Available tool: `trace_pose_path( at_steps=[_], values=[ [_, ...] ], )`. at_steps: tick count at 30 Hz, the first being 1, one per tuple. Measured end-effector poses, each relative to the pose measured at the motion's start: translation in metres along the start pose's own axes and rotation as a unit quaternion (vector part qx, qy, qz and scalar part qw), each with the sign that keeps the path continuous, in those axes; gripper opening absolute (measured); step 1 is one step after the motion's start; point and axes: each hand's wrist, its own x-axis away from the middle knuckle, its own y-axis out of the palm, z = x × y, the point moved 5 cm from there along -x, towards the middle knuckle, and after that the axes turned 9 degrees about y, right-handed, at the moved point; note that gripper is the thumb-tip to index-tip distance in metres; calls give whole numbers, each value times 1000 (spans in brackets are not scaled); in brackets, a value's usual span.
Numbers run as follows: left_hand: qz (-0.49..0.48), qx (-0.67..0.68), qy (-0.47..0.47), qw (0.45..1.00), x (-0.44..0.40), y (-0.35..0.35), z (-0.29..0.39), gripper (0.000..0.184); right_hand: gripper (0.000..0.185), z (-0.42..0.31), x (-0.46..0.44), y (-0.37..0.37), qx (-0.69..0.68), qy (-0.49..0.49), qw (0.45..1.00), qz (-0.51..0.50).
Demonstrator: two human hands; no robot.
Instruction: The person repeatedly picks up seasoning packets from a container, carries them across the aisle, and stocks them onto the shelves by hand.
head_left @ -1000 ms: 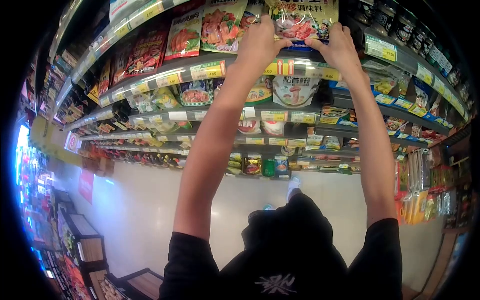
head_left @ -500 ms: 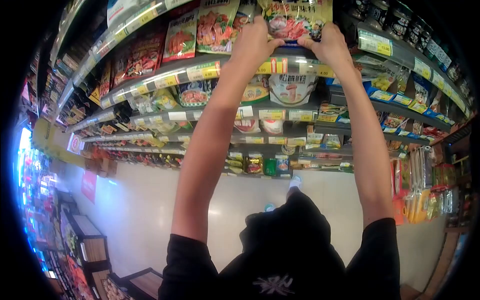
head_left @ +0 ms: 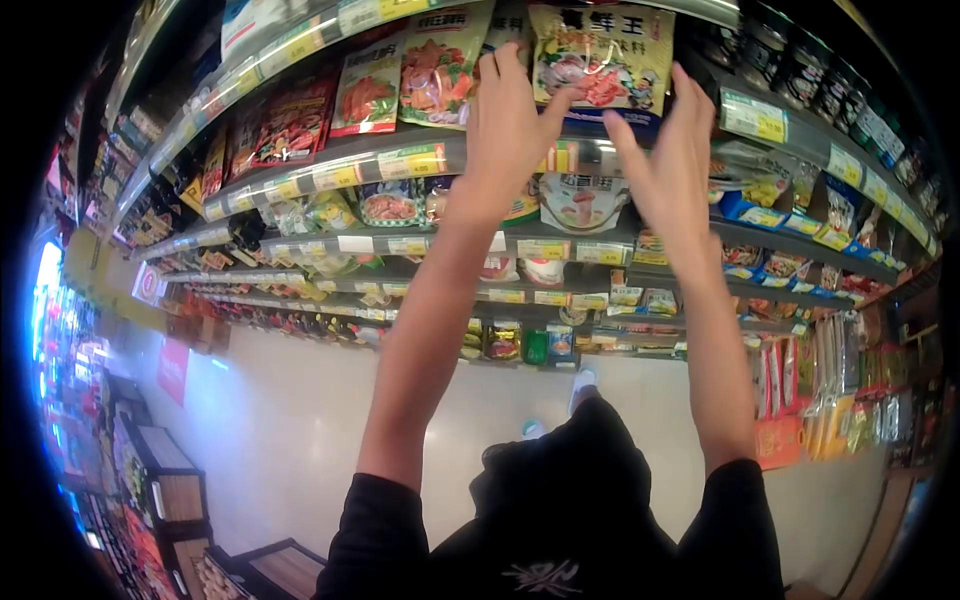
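A yellow seasoning packet [head_left: 603,62] with a seafood picture leans upright on the upper shelf, its lower edge dark blue. On its left side is my left hand [head_left: 512,125], fingers extended and thumb apart near the packet's front. My right hand [head_left: 668,160] is at the lower right corner, its fingers spread and its thumb pointing up. Whether either hand still touches the packet I cannot tell. Left of my left hand stand another seasoning packet [head_left: 438,65] and a smaller red and green one [head_left: 367,88].
Price tags line the shelf edge [head_left: 335,172]. A white pouch [head_left: 582,203] stands on the shelf below. Dark-lidded jars [head_left: 800,72] are at the upper right. Hanging packets [head_left: 830,400] are at the right, wooden crates [head_left: 178,495] at the lower left.
Both hands have loosened from the yellow packet's sides and drawn slightly down and away. More of the packet's front now shows, and the view has tilted up a little.
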Motion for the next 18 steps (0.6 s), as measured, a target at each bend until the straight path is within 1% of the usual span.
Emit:
trace_pose_path(
  at_steps=[1, 2, 3, 4, 5, 6, 7, 8, 9, 10, 11, 12, 13, 14, 15, 16, 17, 18],
  values=[
    [33, 61, 10, 998, 7, -13, 5, 59, 64, -9, 17, -5, -23, -11, 1000, 8],
    [56, 76, 15, 995, 22, -24, 8, 54, 56, -9, 40, -4, -57, -20, 998, 3],
    [78, 89, 21, 993, 44, -36, 11, 49, 50, -6, 71, -4, -98, 35, 992, -72],
    [55, 115, -24, 992, 76, -45, 9, 43, 46, -3, 105, -2, -91, -11, 992, -85],
    [35, 137, -67, 988, 116, -52, 8, 38, 44, 12, 146, 7, -119, -23, 982, -143],
    [20, 175, -164, 971, 163, -52, 5, 30, 44, 29, 183, 19, -135, 35, 969, -205],
    [-13, 143, -172, 975, 212, -51, 2, 26, 46, 52, 222, 28, -98, 74, 956, -266],
    [-81, 137, -261, 952, 280, -42, -5, 23, 48, 72, 254, 38, -86, 141, 927, -338],
    [-223, 136, -377, 889, 346, -38, -5, 26, 52, 94, 285, 44, -91, 163, 910, -369],
    [-296, 24, -311, 903, 434, -35, 1, 35, 55, 116, 313, 52, -96, 184, 891, -403],
    [-349, 32, -363, 863, 525, -32, 13, 43, 59, 133, 340, 58, -117, 194, 877, -423],
    [-357, 52, -412, 837, 577, -41, 38, 44, 63, 145, 357, 62, -138, 205, 861, -444],
    [-347, 70, -523, 775, 609, -53, 67, 46, 65, 143, 361, 65, -106, 176, 861, -466],
    [-365, 83, -615, 694, 626, -61, 92, 45, 67, 139, 366, 66, -73, 149, 860, -483],
    [-412, 103, -639, 641, 647, -59, 118, 44, 67, 135, 371, 72, -89, 126, 855, -495],
    [-257, 179, -663, 680, 639, -67, 139, 36, 66, 135, 378, 81, -147, 165, 812, -540],
    [-263, 152, -672, 676, 637, -68, 155, 39, 66, 137, 382, 90, -172, 188, 780, -571],
    [-269, 127, -681, 669, 606, -74, 170, 51, 66, 134, 383, 96, -192, 211, 746, -602]
  ],
)
